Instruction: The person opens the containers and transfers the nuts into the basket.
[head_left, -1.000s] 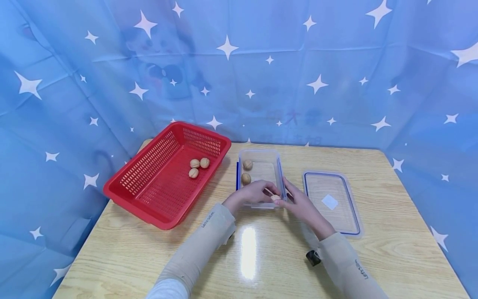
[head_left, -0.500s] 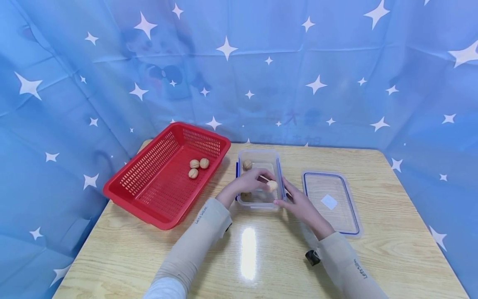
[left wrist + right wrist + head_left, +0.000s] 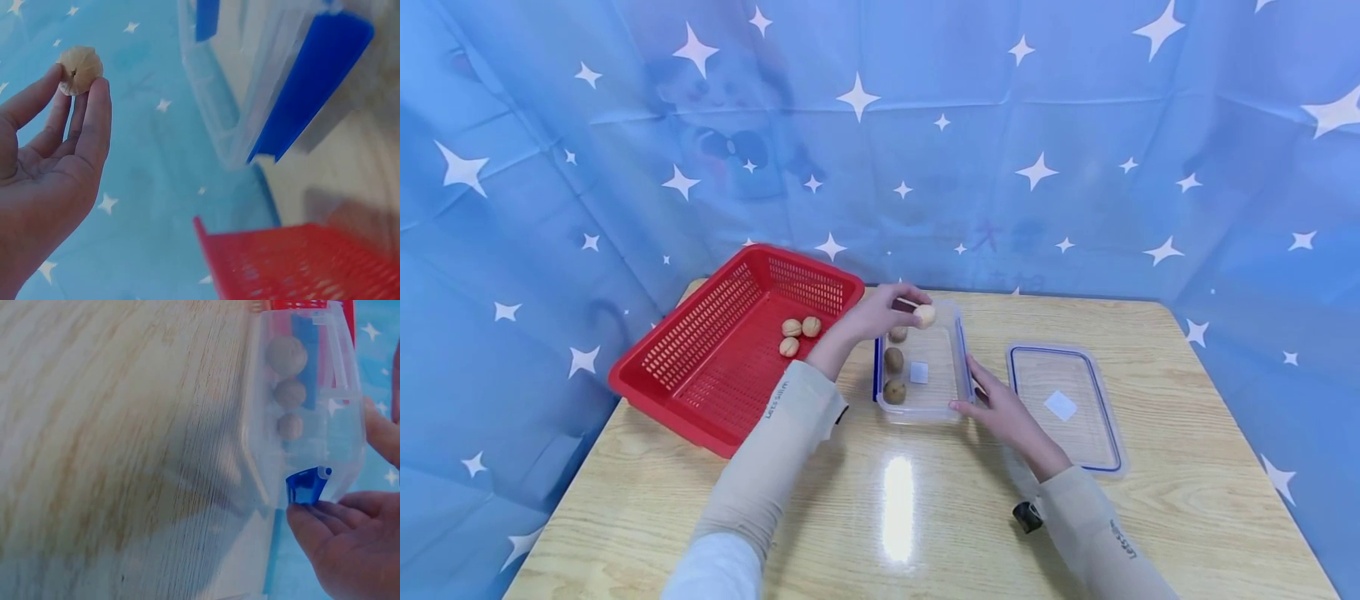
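Observation:
My left hand (image 3: 880,314) pinches a walnut (image 3: 80,70) between thumb and fingertips, above the far left part of a clear plastic box (image 3: 943,400) with blue clips. Three walnuts (image 3: 894,392) lie in a row along the box's left wall, the farthest partly covered by the left hand. Against the box's right side rest the fairly straight fingers of my right hand (image 3: 1007,414), its thumb at the near right corner. In the right wrist view, these fingertips touch a blue clip (image 3: 306,485).
A red slotted basket (image 3: 722,408) stands left of the box, with three walnuts (image 3: 790,328) on its floor. The clear lid (image 3: 1067,442) with a blue seal lies flat to the right. Behind the wooden table (image 3: 955,533) hangs a blue curtain (image 3: 1075,108) with stars.
My left hand has carried the walnut from the box's near right corner to the far left, uncovering the nearest walnut in the row. My right hand has stayed against the box.

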The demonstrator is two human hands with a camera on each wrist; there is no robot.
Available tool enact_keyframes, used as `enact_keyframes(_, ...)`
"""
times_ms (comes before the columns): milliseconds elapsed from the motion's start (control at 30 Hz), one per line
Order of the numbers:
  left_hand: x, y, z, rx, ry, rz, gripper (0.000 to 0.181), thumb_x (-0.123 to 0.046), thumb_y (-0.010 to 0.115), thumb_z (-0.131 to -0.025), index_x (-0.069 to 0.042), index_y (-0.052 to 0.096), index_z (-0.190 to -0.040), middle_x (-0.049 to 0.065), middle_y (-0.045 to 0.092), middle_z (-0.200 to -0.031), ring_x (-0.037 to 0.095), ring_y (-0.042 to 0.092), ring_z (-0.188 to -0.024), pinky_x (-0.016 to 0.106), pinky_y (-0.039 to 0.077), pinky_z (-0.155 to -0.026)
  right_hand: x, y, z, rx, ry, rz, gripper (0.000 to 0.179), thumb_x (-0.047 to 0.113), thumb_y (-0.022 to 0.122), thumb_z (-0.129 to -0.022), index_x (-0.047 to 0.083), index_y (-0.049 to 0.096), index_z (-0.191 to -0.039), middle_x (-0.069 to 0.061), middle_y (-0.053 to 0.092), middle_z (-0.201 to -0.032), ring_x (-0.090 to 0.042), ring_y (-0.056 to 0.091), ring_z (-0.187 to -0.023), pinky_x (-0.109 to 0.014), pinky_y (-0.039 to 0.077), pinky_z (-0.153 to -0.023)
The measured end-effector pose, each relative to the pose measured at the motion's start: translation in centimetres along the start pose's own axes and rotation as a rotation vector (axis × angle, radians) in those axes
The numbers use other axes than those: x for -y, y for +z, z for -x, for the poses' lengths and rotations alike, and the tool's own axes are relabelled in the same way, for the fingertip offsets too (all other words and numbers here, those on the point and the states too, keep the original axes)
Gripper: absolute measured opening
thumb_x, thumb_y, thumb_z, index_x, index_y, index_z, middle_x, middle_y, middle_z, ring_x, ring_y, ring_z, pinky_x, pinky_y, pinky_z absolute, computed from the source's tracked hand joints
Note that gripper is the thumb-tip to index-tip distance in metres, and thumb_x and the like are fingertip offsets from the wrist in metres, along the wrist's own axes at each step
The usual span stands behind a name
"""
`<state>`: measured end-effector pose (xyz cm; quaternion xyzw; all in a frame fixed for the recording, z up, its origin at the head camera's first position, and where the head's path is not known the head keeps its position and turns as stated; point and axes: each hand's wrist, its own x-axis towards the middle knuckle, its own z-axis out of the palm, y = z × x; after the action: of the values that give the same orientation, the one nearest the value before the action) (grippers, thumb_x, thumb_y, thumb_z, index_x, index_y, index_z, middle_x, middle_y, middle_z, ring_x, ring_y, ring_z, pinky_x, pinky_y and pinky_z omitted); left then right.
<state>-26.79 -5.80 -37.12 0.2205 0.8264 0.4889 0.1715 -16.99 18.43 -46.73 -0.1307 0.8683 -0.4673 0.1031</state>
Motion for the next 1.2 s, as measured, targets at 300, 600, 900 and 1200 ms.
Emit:
enact_keyframes(300,-0.6,-4.0,0.9,-0.136,0.029,0.022,0.035,-0.010,0.065,-0.095,-0.006,0.061,-0.129,0.013,0.061,-0.132,0.030,0.059,-0.123,0.041,0.050,-0.105,0.0,0.0,0.0,0.000,-0.004,0.018,0.087,0.022,0.067,-0.096,-0.003,0.011,-0.157,-0.029,0.011,-0.163,-0.047,0.019,-0.149,-0.053,0.029,-0.118)
enact_keyframes(600,0.5,-7.7,2.9,-0.275,-0.067,0.025,0.040,-0.021,0.068,-0.095,-0.012,0.059,-0.133,0.009,0.059,-0.137,0.027,0.056,-0.129,0.044,0.046,-0.110,0.0,0.0,0.2,-0.011,-0.002,0.028,0.088,0.024,0.068,-0.095,-0.003,0.012,-0.157,-0.028,0.013,-0.163,-0.047,0.024,-0.147,-0.052,0.031,-0.117)
enact_keyframes(900,3.5,-9.9,5.1,-0.383,-0.115,0.007,0.045,-0.023,0.068,-0.094,-0.012,0.057,-0.136,0.012,0.058,-0.138,0.029,0.056,-0.127,0.045,0.047,-0.109,0.0,-0.1,0.2,-0.010,-0.004,0.037,0.087,0.023,0.067,-0.095,-0.003,0.012,-0.157,-0.029,0.013,-0.163,-0.047,0.027,-0.146,-0.051,0.032,-0.116)
enact_keyframes(1200,6.8,-11.5,6.7,-0.447,-0.177,0.028,0.040,-0.015,0.063,-0.098,-0.006,0.056,-0.136,0.017,0.057,-0.137,0.031,0.053,-0.126,0.049,0.045,-0.110,-0.1,0.0,0.2,-0.013,0.007,0.026,0.087,0.022,0.068,-0.095,-0.001,0.012,-0.158,-0.028,0.013,-0.163,-0.047,0.028,-0.146,-0.051,0.032,-0.116)
